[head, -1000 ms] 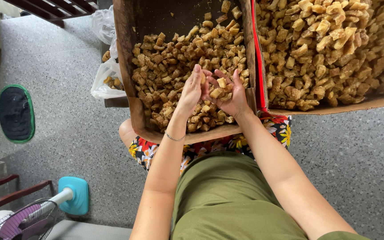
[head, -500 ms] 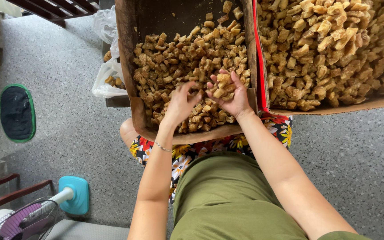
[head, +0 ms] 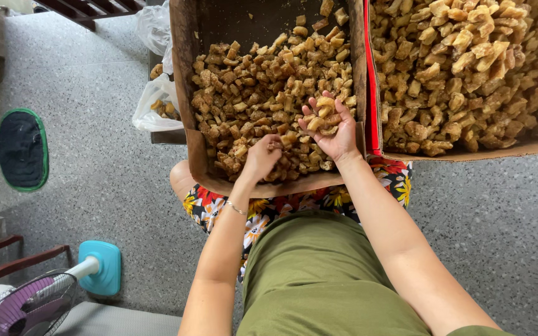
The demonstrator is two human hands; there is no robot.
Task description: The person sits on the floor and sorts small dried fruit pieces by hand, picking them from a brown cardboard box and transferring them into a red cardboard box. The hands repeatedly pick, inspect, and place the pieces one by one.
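A cardboard box (head: 185, 93) rests on my lap, filled with several small brown crusty chunks (head: 250, 87). My right hand (head: 331, 127) lies palm up near the box's right wall, cupping a few of the chunks. My left hand (head: 261, 157) is curled, fingers down in the pile near the box's front edge, pinching at pieces. A thin bracelet (head: 236, 208) circles my left wrist. A second, larger box (head: 530, 146) of paler chunks (head: 468, 62) sits to the right, its red-lined wall touching the first box.
A clear plastic bag (head: 157, 99) with a few chunks lies left of the box. On the speckled grey floor are a dark mat with green rim (head: 22, 149), a fan with teal base (head: 98, 267), and a wooden chair frame (head: 7, 255).
My left hand dropped from beside the right hand and curled down into the pile. My right hand stayed cupped, holding chunks.
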